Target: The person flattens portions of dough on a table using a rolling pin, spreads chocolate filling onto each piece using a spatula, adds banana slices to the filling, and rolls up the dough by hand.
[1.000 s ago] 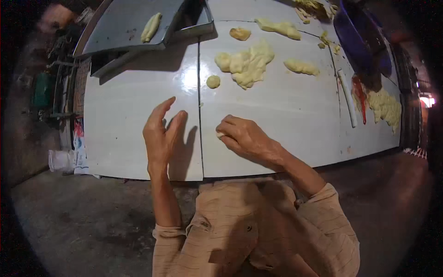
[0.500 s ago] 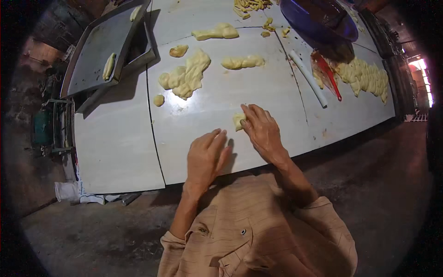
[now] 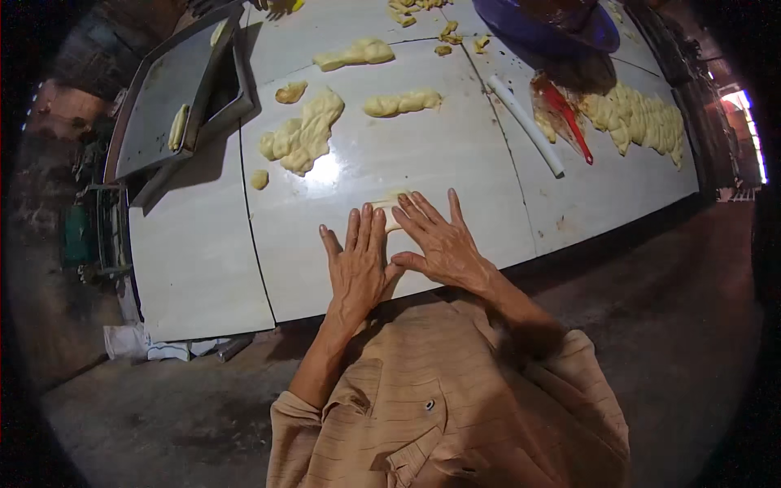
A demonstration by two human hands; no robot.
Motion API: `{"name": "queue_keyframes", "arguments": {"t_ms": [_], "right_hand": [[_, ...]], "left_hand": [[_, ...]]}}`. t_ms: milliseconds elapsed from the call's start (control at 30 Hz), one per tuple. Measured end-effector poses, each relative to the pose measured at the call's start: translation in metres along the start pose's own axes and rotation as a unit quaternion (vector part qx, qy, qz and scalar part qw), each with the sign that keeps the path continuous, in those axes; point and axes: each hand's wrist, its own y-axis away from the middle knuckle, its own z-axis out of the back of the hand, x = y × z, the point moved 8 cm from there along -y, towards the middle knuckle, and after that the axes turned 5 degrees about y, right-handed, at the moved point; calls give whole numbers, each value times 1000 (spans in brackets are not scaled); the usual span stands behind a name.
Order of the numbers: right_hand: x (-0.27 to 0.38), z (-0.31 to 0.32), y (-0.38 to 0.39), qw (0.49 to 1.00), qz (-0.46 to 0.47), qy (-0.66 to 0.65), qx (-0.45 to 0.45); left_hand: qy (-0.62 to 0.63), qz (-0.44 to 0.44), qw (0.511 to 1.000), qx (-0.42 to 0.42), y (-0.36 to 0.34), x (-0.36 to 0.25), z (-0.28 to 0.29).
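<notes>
A small piece of pale yellow dough [image 3: 392,216] lies on the white tabletop, partly covered by my fingertips. My left hand [image 3: 356,264] rests flat over its near left side, fingers stretched out. My right hand [image 3: 443,246] is also flat, fingers spread, with its fingertips on the dough's right side. Beyond them lie a large lump of dough [image 3: 305,134], a small dough ball [image 3: 259,179], a thick dough roll [image 3: 403,103] and another long dough piece [image 3: 355,54]. How thin the dough under my hands is, I cannot tell.
Stacked metal trays [image 3: 167,98] stand at the left, holding dough strips. To the right are a white rod [image 3: 527,126], a red-handled brush or spatula [image 3: 565,118], a row of shaped dough [image 3: 639,122] and a purple basin [image 3: 553,28]. A co-worker's hand [image 3: 281,8] shows at the far edge.
My right hand has moved left and flattened beside my left hand. Both sets of fingers now stretch over the dough piece, which the right fingers held before. The view has shifted slightly.
</notes>
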Motion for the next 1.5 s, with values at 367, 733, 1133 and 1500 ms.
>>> {"name": "queue_keyframes", "arguments": {"t_ms": [367, 733, 1133, 1500], "right_hand": [[-231, 84, 30, 871, -353, 280, -194], [-62, 87, 0, 983, 7, 52, -178], [-56, 21, -94, 981, -110, 152, -52], [-59, 39, -104, 995, 75, -37, -47]], "left_hand": [[44, -9, 999, 20, 2, 5, 4], [111, -18, 971, -212, 31, 36, 46], [42, 142, 985, -91, -65, 78, 25], [33, 80, 986, -146, -107, 92, 46]]}}
